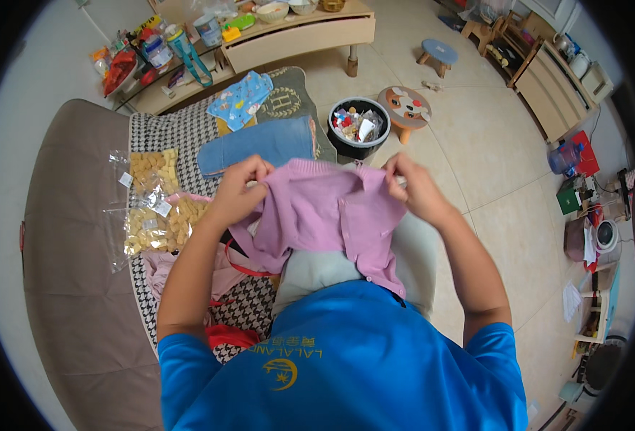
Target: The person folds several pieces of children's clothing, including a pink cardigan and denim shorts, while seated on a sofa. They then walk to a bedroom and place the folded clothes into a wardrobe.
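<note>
A pink-purple knitted cardigan (317, 210) with small buttons hangs between my hands over my lap. My left hand (242, 188) pinches it at the upper left, near one shoulder. At the upper right, my right hand (411, 188) grips the other shoulder by the ribbed neckline. Just beyond the cardigan lies a folded pair of blue jeans or similar denim (258, 144) on the patterned sofa cover (156, 129). Behind that is a light blue printed cloth (242, 99). Pale pink clothing (231, 275) and a red cloth (234, 336) lie to the left of my lap.
Clear bags of yellowish snacks (153, 172) lie on the sofa, left of my forearm. A filled waste bin (359, 126) stands ahead beside a round dog-face stool (405, 108). Farther off are a blue stool (439, 51) and a low wooden cabinet (301, 43) with bowls on top.
</note>
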The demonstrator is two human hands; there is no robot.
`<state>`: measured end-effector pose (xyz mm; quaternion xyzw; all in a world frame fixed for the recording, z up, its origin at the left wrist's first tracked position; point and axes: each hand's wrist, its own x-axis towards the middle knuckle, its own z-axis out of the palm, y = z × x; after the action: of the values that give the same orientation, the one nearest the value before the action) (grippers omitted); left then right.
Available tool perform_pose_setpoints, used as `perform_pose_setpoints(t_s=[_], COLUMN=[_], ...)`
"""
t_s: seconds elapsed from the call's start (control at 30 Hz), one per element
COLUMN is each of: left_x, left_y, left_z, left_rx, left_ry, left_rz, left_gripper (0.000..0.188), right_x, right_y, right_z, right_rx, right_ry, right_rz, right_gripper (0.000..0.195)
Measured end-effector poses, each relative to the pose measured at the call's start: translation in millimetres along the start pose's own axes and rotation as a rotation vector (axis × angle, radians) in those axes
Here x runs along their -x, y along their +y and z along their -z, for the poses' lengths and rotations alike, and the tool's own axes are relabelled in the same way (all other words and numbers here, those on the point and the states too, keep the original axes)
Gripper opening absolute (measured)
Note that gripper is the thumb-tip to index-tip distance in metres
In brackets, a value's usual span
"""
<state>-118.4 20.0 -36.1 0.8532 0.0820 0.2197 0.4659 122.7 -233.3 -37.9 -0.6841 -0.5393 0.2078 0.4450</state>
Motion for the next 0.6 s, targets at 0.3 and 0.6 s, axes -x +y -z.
perform_pose_setpoints(t_s=[0.3,0.6], left_x=[-74,-90], left_y=[168,214], left_z=[79,65], left_rx=[0.124,-0.293], left_ry=[-0.001,-0.167], left_rz=[-0.196,-0.180], left_gripper=[0.017,0.035], right_x=[-47,-21], right_y=[-170,-200], right_z=[118,163], right_rx=[0.429,0.258], right_ry=[0.437,-0.190], right_rz=[0.468,0.046], right_gripper=[0.016,0.023])
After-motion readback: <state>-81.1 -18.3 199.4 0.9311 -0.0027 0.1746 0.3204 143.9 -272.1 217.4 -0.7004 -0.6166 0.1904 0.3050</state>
